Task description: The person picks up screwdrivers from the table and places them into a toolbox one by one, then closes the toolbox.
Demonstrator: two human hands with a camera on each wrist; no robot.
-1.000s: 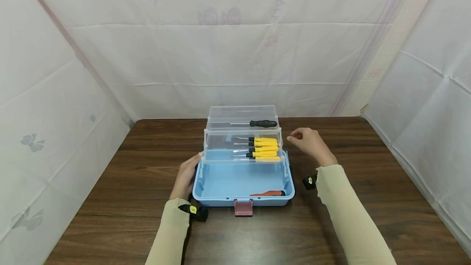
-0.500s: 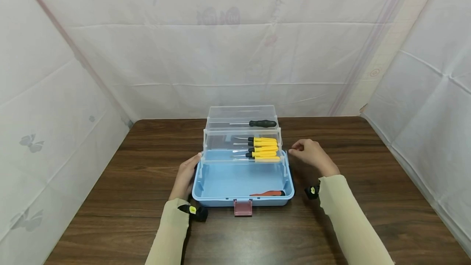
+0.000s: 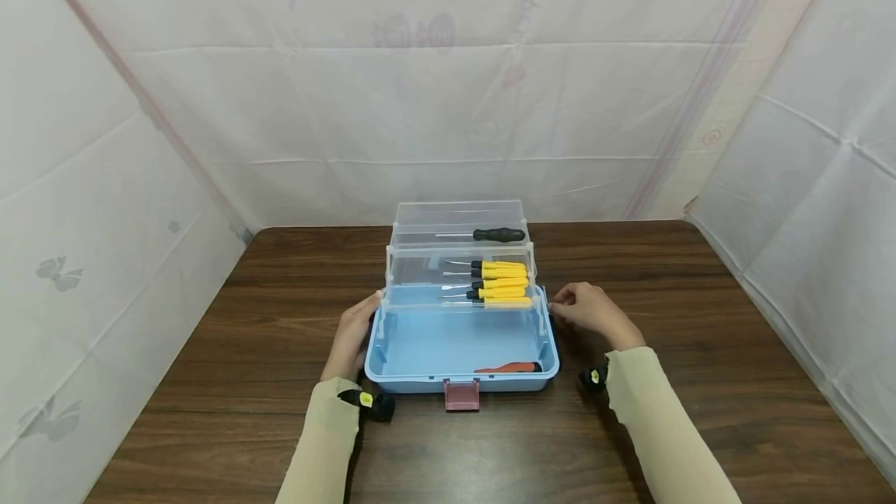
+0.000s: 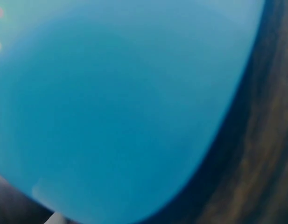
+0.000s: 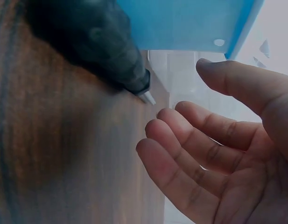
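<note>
Your left wrist view is nearly useless: a blurred light-blue wall (image 4: 115, 107) fills it, with only a strip of dark wood at the right edge, so you cannot see your left fingers there. In the head view, at the centre of the frame, the light-blue plastic toolbox with clear fold-out trays (image 3: 420, 348) stands open on the dark brown wooden desk (image 3: 700, 379). Your left hand (image 3: 350, 341) lies flat along its left outer wall, fingers straight and touching it. Your right hand (image 3: 591, 311) sits just beside the right wall, fingers loosely curled and holding nothing; whether the fingertips touch the box you cannot tell. The right wrist view shows those relaxed fingers (image 5: 200, 154) near the blue corner, with a dark blurred object at the upper left that is hard to identify. The yellow-handled screwdrivers (image 3: 498, 284) lie in the middle tray, a black-handled screwdriver (image 3: 498, 235) in the upper one, and an orange-handled tool (image 3: 509, 368) in the base, partly hidden by the rim. Compared with a second ago, your right hand has dropped lower and closer to the box; your left hand has stayed put.
</note>
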